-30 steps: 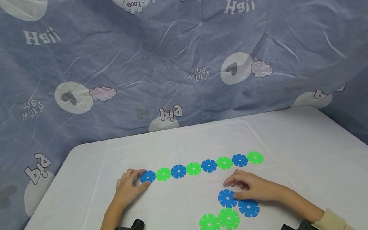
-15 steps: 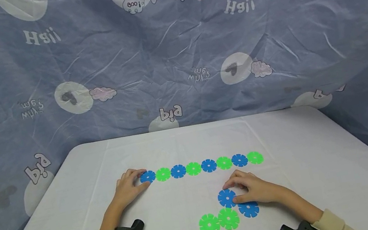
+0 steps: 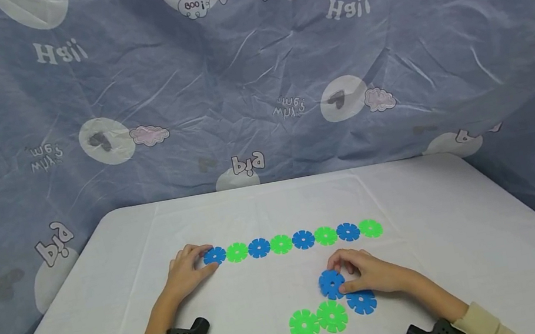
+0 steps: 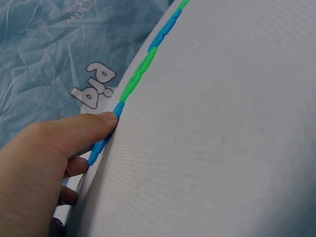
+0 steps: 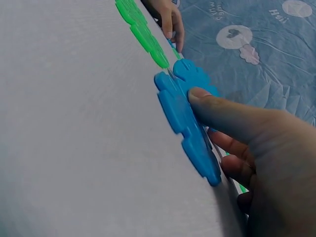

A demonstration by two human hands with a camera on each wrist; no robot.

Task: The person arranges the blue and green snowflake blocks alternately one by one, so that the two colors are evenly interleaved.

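Blue and green notched plastic discs, each with a hole in the centre, lie on the white table. My left hand (image 3: 186, 272) pinches the blue disc (image 3: 215, 256) at the left end of a straight row, thumb and a finger on its edges; the left wrist view shows the thumb (image 4: 106, 121) there. In front of the row, my right hand (image 3: 363, 271) pinches a second blue disc (image 3: 332, 284) between thumb and fingers. That disc is tipped up in the right wrist view. Beside it lies another blue disc (image 3: 362, 303), partly under the right hand.
The row alternates blue and green, ending with a green disc (image 3: 371, 228) on the right. Nearer me lie two loose green discs, one (image 3: 304, 326) overlapping the other (image 3: 332, 316). A printed blue-grey cloth (image 3: 251, 74) hangs behind the table (image 3: 114, 242).
My right fingers have closed on the blue disc, which has come up slightly and shifted away from me, its near edge tilting. The left hand and the row stay put.
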